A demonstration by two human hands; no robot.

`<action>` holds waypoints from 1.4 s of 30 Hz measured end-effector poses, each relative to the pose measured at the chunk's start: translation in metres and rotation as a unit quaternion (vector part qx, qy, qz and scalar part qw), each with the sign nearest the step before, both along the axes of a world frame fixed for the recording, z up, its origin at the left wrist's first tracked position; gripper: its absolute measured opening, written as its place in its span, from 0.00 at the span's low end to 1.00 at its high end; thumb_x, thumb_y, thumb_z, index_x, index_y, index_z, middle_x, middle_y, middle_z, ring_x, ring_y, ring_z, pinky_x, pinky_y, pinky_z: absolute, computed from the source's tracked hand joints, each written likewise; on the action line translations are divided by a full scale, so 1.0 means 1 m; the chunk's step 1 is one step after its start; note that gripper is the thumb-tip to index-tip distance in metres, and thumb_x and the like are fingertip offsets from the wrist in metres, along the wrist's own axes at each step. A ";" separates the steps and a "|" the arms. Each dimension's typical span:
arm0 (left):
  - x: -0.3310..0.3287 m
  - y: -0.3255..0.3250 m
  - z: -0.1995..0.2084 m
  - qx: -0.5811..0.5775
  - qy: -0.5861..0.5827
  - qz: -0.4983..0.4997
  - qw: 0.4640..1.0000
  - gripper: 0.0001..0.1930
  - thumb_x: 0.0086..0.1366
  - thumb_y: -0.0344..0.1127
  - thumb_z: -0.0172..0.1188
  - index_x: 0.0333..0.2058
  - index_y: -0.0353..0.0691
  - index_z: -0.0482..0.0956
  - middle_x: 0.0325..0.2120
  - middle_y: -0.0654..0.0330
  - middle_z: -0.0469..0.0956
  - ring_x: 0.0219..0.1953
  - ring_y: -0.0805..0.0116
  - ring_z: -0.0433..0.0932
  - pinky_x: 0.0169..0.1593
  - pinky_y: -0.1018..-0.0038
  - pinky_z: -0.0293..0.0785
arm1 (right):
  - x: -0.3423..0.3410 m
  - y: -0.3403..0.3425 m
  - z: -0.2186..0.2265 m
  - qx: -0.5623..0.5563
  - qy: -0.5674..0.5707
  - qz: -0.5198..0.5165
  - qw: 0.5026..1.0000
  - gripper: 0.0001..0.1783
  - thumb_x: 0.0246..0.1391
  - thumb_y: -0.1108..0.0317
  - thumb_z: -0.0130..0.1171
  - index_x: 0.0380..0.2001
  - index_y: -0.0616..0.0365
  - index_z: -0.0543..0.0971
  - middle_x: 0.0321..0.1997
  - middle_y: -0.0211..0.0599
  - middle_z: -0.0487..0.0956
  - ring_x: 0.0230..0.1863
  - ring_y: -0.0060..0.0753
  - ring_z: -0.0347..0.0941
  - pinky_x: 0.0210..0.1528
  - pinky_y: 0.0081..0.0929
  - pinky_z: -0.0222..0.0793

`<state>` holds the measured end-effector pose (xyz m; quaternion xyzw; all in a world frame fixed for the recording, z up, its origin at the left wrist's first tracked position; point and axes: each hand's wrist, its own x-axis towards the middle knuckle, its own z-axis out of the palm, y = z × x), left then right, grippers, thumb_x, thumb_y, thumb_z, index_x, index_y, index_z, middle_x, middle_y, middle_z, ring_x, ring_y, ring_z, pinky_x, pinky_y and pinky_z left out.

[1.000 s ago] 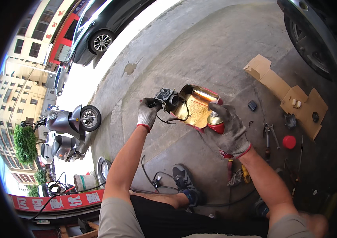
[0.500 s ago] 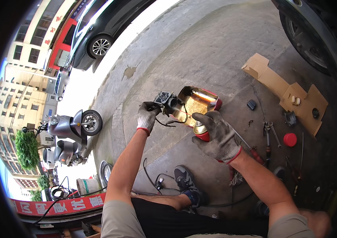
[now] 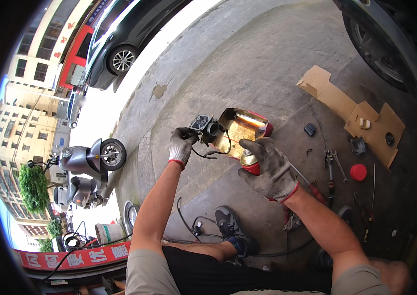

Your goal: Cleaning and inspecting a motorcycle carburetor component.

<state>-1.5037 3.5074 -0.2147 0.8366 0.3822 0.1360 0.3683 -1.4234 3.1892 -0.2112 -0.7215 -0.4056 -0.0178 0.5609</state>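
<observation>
Left hand (image 3: pixel 182 143): grip closed on metal part (image 3: pixel 201 125), left of tin tray (image 3: pixel 269 130) | right hand (image 3: pixel 270 166): grip wrapped round spray can (image 3: pixel 250 164), by tray's near edge | step: apparently spraying; calls for steady aim

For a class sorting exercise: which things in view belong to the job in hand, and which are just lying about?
In the job:
- dark metal part, in the left hand
- spray can, in the right hand
- open metal tin, close by

Apparently just lying about:
- cardboard
- wrench
- dark blue piece
</observation>
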 end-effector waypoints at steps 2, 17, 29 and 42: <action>-0.001 0.000 0.000 0.005 0.008 -0.002 1.000 0.15 0.56 0.26 0.67 0.41 0.30 0.75 0.34 0.53 0.82 0.36 0.67 0.80 0.42 0.74 0.76 | 0.001 0.000 -0.001 0.003 0.003 -0.001 1.000 0.40 0.40 0.65 0.71 0.59 0.42 0.67 0.47 0.49 0.70 0.42 0.53 0.75 0.39 0.45 0.76; 0.002 0.000 -0.005 -0.017 -0.008 0.001 1.000 0.16 0.56 0.27 0.69 0.41 0.30 0.76 0.34 0.54 0.82 0.36 0.68 0.79 0.43 0.75 0.75 | 0.004 0.001 -0.003 -0.005 -0.005 -0.012 1.000 0.41 0.39 0.66 0.71 0.59 0.44 0.68 0.46 0.49 0.70 0.41 0.53 0.75 0.39 0.46 0.75; 0.005 -0.001 -0.013 -0.076 -0.018 0.007 0.997 0.17 0.58 0.29 0.68 0.44 0.30 0.75 0.35 0.56 0.80 0.36 0.71 0.77 0.40 0.76 0.74 | 0.008 -0.001 0.006 0.003 -0.007 -0.027 1.000 0.41 0.38 0.65 0.72 0.59 0.45 0.68 0.45 0.47 0.71 0.41 0.51 0.75 0.38 0.45 0.76; 0.005 0.002 -0.016 -0.030 0.041 0.008 0.999 0.19 0.57 0.33 0.70 0.44 0.30 0.75 0.35 0.53 0.82 0.36 0.68 0.79 0.41 0.74 0.75 | 0.007 0.001 0.011 -0.011 -0.026 -0.034 0.999 0.40 0.39 0.65 0.71 0.59 0.45 0.68 0.46 0.48 0.71 0.44 0.53 0.75 0.38 0.46 0.75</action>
